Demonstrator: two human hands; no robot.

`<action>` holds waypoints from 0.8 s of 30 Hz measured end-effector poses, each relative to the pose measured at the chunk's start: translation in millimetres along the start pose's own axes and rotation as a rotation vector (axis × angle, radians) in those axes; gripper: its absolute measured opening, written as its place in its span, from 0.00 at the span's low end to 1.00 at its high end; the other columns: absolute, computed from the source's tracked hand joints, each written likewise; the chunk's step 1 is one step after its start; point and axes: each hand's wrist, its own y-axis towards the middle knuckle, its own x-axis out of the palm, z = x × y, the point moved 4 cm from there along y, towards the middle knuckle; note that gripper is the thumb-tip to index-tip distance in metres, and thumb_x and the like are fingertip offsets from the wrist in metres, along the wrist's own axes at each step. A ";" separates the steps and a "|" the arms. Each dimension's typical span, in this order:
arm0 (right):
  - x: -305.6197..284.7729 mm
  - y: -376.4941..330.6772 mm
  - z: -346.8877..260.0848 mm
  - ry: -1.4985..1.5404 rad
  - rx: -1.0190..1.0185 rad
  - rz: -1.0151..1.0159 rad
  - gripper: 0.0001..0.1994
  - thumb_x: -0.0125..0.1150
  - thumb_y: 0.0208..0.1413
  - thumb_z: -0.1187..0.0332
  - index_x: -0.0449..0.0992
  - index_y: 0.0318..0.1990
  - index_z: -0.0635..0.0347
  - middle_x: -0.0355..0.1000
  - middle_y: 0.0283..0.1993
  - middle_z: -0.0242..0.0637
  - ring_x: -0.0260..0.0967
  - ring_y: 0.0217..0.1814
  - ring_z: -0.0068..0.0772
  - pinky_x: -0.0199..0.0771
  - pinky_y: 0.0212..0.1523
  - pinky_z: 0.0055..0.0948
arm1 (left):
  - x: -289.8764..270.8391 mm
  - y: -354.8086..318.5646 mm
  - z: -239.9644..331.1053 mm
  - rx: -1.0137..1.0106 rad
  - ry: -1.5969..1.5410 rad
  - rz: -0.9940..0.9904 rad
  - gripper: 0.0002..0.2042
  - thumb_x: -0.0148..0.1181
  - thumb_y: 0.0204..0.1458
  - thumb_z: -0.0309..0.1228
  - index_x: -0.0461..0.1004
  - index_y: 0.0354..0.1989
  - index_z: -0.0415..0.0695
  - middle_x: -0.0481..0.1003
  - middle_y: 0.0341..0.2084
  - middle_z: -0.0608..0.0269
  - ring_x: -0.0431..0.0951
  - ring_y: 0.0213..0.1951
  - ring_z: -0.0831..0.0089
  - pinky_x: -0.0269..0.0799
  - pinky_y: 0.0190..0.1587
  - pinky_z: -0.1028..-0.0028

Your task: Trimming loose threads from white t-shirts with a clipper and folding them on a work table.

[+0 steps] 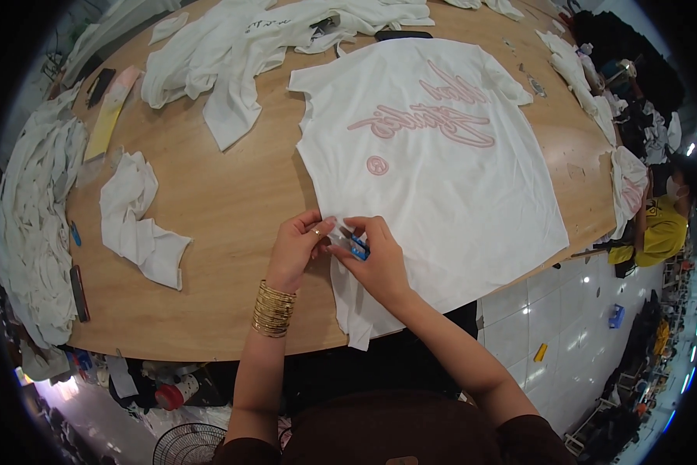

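Note:
A white T-shirt (441, 209) with pink outlined lettering lies spread on the wooden table. At its left edge, the fingers of my left hand (293, 246) are pinched together on the fabric, with several gold bangles on that wrist. Close beside it, my right hand (379, 263) is closed around small blue-handled thread snips (359, 248). The snips' tips point toward the pinched edge; their blades are mostly hidden by my fingers. A strip of the shirt hangs past the table's near edge, below my hands.
A crumpled white piece of cloth (135, 221) lies to the left, beside a long pile of white fabric (38, 225). More white garments (217, 46) are heaped at the back. A person in yellow (660, 232) is at the far right. A fan (189, 446) stands below.

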 end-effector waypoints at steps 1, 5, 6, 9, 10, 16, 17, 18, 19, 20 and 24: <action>1.3 -2.3 5.3 0.008 0.025 -0.058 0.12 0.64 0.43 0.72 0.71 0.36 0.64 0.65 0.31 0.37 0.66 0.29 0.33 0.66 0.29 0.27 | 0.3 -0.6 -0.6 -0.007 0.014 0.024 0.07 0.57 0.51 0.31 0.73 0.33 0.40 0.70 0.17 0.75 0.65 0.16 0.90 0.55 0.17 0.88; -5.1 -1.2 20.6 -0.049 -0.016 -0.033 0.15 0.64 0.42 0.73 0.70 0.39 0.60 0.65 0.34 0.38 0.65 0.29 0.35 0.66 0.29 0.28 | -0.6 -0.1 -6.0 -0.021 0.061 0.062 0.07 0.58 0.51 0.32 0.73 0.30 0.42 0.71 0.17 0.74 0.66 0.16 0.90 0.56 0.17 0.88; -8.4 2.5 19.6 -0.034 0.007 -0.014 0.14 0.64 0.41 0.74 0.70 0.39 0.60 0.65 0.34 0.38 0.65 0.29 0.36 0.66 0.29 0.29 | 0.9 -0.6 -5.6 -0.018 0.062 0.058 0.07 0.58 0.51 0.32 0.73 0.30 0.42 0.71 0.17 0.74 0.66 0.16 0.90 0.56 0.17 0.88; -10.4 1.1 2.2 -0.009 -0.022 0.001 0.12 0.63 0.41 0.75 0.71 0.36 0.60 0.66 0.34 0.39 0.66 0.29 0.38 0.66 0.29 0.28 | 4.4 -2.1 -5.2 0.011 0.046 0.056 0.06 0.58 0.51 0.33 0.72 0.29 0.43 0.72 0.18 0.74 0.67 0.17 0.89 0.57 0.18 0.88; -8.5 -1.2 -5.0 0.002 -0.072 -0.008 0.10 0.63 0.41 0.76 0.72 0.34 0.61 0.66 0.33 0.39 0.66 0.29 0.38 0.65 0.29 0.27 | 5.3 -1.9 -8.0 0.024 0.016 0.041 0.06 0.58 0.51 0.32 0.73 0.30 0.43 0.72 0.19 0.73 0.68 0.19 0.88 0.58 0.19 0.87; -14.2 4.4 30.8 0.057 0.073 0.000 0.11 0.60 0.47 0.72 0.69 0.38 0.62 0.64 0.20 0.31 0.65 0.23 0.28 0.63 0.24 0.24 | 27.0 -13.9 -2.5 0.117 0.009 0.003 0.08 0.57 0.50 0.28 0.71 0.36 0.37 0.73 0.25 0.69 0.73 0.27 0.83 0.68 0.28 0.83; -16.1 5.3 33.1 0.172 0.206 -0.048 0.10 0.59 0.49 0.70 0.69 0.38 0.62 0.62 0.16 0.27 0.63 0.18 0.24 0.60 0.20 0.22 | 25.8 -15.9 -3.3 0.137 -0.003 -0.005 0.09 0.57 0.50 0.25 0.70 0.38 0.35 0.72 0.26 0.68 0.73 0.29 0.81 0.70 0.31 0.81; -22.4 5.5 30.4 0.176 0.203 -0.041 0.10 0.59 0.49 0.70 0.69 0.38 0.62 0.62 0.16 0.27 0.63 0.18 0.24 0.60 0.20 0.22 | 24.9 -18.2 -4.5 0.140 0.005 -0.009 0.09 0.57 0.50 0.25 0.70 0.38 0.35 0.72 0.26 0.68 0.73 0.29 0.81 0.70 0.31 0.81; -26.1 2.2 34.7 0.490 0.423 -0.052 0.08 0.58 0.51 0.69 0.69 0.36 0.61 0.60 0.15 0.25 0.59 0.15 0.20 0.56 0.17 0.21 | 23.3 -20.5 -6.6 0.125 -0.017 -0.004 0.09 0.56 0.49 0.24 0.70 0.39 0.35 0.71 0.26 0.67 0.73 0.28 0.80 0.71 0.32 0.80; -27.7 -1.9 36.4 0.799 0.638 -0.060 0.07 0.57 0.53 0.68 0.69 0.34 0.59 0.58 0.13 0.23 0.55 0.12 0.16 0.51 0.14 0.20 | 23.6 -21.9 -7.6 0.109 -0.043 -0.004 0.10 0.55 0.49 0.22 0.69 0.40 0.34 0.70 0.26 0.67 0.73 0.28 0.79 0.72 0.33 0.79; -47.8 -10.6 45.1 0.950 0.666 0.109 0.06 0.55 0.55 0.66 0.66 0.31 0.56 0.56 0.14 0.22 0.50 0.10 0.14 0.46 0.11 0.19 | 21.4 -35.5 -4.9 0.091 -0.024 -0.029 0.11 0.55 0.48 0.21 0.69 0.41 0.34 0.69 0.26 0.68 0.73 0.28 0.80 0.73 0.33 0.79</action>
